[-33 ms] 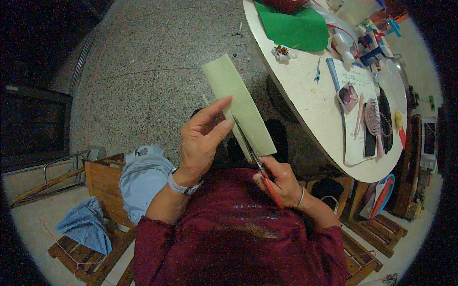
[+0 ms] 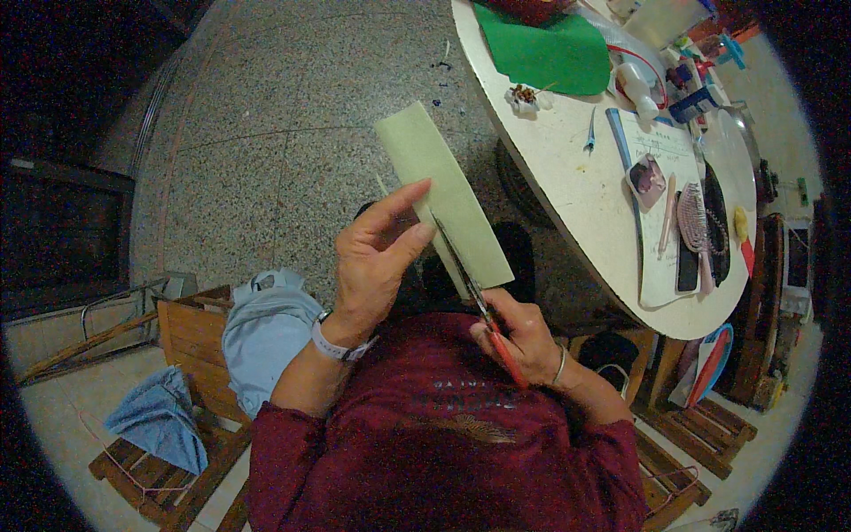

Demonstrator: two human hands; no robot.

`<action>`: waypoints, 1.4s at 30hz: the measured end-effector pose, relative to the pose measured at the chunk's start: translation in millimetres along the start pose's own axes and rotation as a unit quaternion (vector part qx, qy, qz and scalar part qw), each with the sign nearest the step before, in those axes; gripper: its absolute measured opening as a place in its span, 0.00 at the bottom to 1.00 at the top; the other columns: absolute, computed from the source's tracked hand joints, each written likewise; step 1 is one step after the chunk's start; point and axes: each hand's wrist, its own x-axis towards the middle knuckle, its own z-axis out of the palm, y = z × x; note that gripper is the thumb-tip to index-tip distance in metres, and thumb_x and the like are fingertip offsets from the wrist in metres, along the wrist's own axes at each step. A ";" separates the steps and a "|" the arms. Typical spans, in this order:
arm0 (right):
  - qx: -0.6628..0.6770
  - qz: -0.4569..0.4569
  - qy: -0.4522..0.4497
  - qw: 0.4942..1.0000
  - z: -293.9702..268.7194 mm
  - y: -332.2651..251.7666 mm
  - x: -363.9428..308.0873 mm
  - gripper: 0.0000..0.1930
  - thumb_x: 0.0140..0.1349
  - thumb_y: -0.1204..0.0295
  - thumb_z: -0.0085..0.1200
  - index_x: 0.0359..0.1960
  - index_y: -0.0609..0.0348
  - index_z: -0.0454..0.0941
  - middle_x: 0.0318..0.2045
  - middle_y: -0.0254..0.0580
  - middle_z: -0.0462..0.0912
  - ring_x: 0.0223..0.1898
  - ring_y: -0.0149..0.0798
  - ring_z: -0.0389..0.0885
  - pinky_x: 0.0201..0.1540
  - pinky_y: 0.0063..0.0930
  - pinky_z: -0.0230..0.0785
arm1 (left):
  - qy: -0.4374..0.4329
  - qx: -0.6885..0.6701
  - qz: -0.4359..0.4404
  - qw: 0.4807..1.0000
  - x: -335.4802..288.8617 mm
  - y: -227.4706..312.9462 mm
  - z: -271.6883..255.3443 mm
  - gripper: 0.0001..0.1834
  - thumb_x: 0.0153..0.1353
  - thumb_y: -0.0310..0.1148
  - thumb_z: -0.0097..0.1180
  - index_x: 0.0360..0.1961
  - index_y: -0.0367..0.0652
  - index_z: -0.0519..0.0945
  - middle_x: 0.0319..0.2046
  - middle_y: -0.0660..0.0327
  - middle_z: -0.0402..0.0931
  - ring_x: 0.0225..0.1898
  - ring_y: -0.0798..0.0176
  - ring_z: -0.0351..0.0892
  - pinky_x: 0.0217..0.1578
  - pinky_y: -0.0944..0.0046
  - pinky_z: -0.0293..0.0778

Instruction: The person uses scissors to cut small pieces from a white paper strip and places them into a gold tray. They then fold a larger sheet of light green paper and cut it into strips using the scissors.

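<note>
A long pale green strip [image 2: 448,186], of paper or felt, slants away from me above my lap. My left hand [image 2: 374,257] pinches its left edge between thumb and fingers. In my right hand [image 2: 525,335] are red-handled scissors [image 2: 505,353], my fingers wrapped round the handles. Their blades run up along the strip from its near end, with a narrow piece to the left of them and the wider part to the right. The blade tips lie close to my left thumb. A thin sliver of the same green shows beyond my left hand.
To the right stands a white table [image 2: 567,191] with a curved edge. It carries a green sheet [image 2: 545,53], a white bottle [image 2: 636,89], a notepad [image 2: 665,142], a hairbrush [image 2: 693,222] and a pen. Light blue cloth [image 2: 270,332] and a wooden stool [image 2: 160,483] are at lower left.
</note>
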 end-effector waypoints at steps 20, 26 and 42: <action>0.017 0.032 -0.006 0.999 1.4 -1.5 1.1 0.20 0.61 0.64 0.55 0.50 0.62 0.68 0.22 0.49 0.76 0.23 0.45 0.79 0.28 0.35 0.69 | -0.014 -0.030 -0.005 0.999 -7.4 -4.5 8.6 0.30 0.55 0.21 0.59 0.60 0.37 0.68 0.52 0.58 0.74 0.51 0.65 0.74 0.53 0.64 0.71; 0.039 0.038 -0.003 0.999 4.5 2.6 -2.1 0.20 0.61 0.65 0.55 0.51 0.63 0.68 0.25 0.50 0.78 0.25 0.46 0.80 0.29 0.35 0.71 | 0.020 0.005 -0.002 1.000 -2.7 -0.2 6.7 0.26 0.57 0.20 0.59 0.58 0.39 0.71 0.42 0.64 0.76 0.44 0.70 0.74 0.48 0.70 0.72; 0.020 0.055 -0.019 0.998 -2.0 -9.3 0.6 0.23 0.59 0.63 0.57 0.52 0.63 0.66 0.26 0.51 0.77 0.28 0.51 0.80 0.32 0.38 0.70 | 0.021 0.013 -0.003 1.000 -9.3 -8.8 6.2 0.27 0.55 0.22 0.61 0.58 0.43 0.73 0.35 0.68 0.73 0.36 0.77 0.70 0.38 0.78 0.69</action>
